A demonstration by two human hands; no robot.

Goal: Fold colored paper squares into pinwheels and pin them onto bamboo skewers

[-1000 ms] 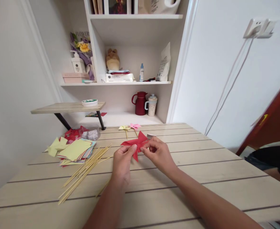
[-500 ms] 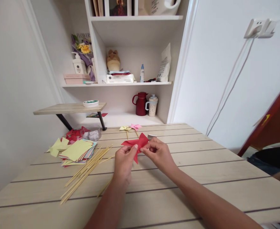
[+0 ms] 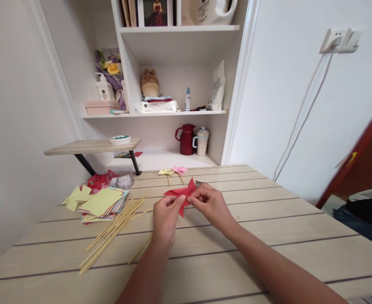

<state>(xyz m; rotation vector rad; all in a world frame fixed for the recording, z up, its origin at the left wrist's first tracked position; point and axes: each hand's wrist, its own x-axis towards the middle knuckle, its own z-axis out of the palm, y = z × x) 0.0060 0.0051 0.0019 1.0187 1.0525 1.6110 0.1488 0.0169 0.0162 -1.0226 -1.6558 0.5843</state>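
A red paper pinwheel [image 3: 183, 200] is held above the table between both hands, its folded blades pointing outward. My left hand [image 3: 166, 213] pinches it from the left with thumb and fingers. From the right, my right hand [image 3: 209, 204] has thumb and fingertips closed at the pinwheel's middle; whether a small part sits between them is hidden. Just beyond lie a yellow pinwheel [image 3: 166, 172] and a pink pinwheel [image 3: 180, 170], both on sticks. Left of my hands is a bundle of thin wooden sticks [image 3: 116, 232]. A small grey-white object [image 3: 201, 183] is partly covered behind my right hand.
Stacked colored paper squares [image 3: 101, 202] lie at the left beside a folded yellow paper piece [image 3: 77, 197]. Behind them are red paper pieces [image 3: 97, 180] and a clear plastic box [image 3: 124, 180]. A small raised shelf [image 3: 92, 145] stands at the back left. A red jug [image 3: 187, 141] and a cup [image 3: 202, 142] stand in the cabinet.
The camera view has tilted slightly. The red pinwheel has turned a little in my fingers, its left and upper blades shifting right; both hands keep their pinch.
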